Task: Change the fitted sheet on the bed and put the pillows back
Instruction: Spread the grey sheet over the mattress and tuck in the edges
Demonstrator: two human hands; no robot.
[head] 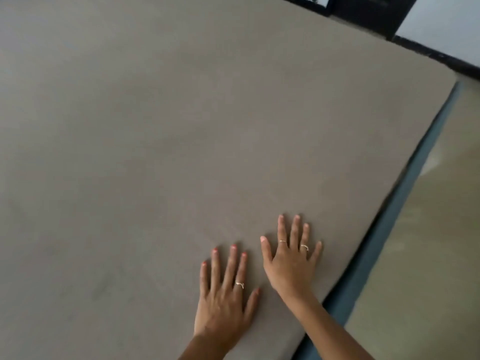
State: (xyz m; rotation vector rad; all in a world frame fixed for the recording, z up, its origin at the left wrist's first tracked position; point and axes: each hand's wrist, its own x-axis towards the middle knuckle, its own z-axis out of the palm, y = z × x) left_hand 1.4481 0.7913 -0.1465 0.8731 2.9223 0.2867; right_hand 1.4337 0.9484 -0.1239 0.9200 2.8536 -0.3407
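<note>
A taupe fitted sheet [181, 126] lies smooth and flat over the bed and fills most of the view. My left hand [226, 297] rests palm down on the sheet near the bed's right edge, fingers straight and spread. Just to its right, my right hand [291, 258] also lies flat on the sheet with fingers spread, a little farther forward. Neither hand holds anything. No pillows are in view.
A blue-grey bed base [376, 235] runs along under the mattress's right edge. Beyond it is a pale floor [428, 242]. A dark frame or headboard [374, 16] stands at the top right, against a light wall [446, 19].
</note>
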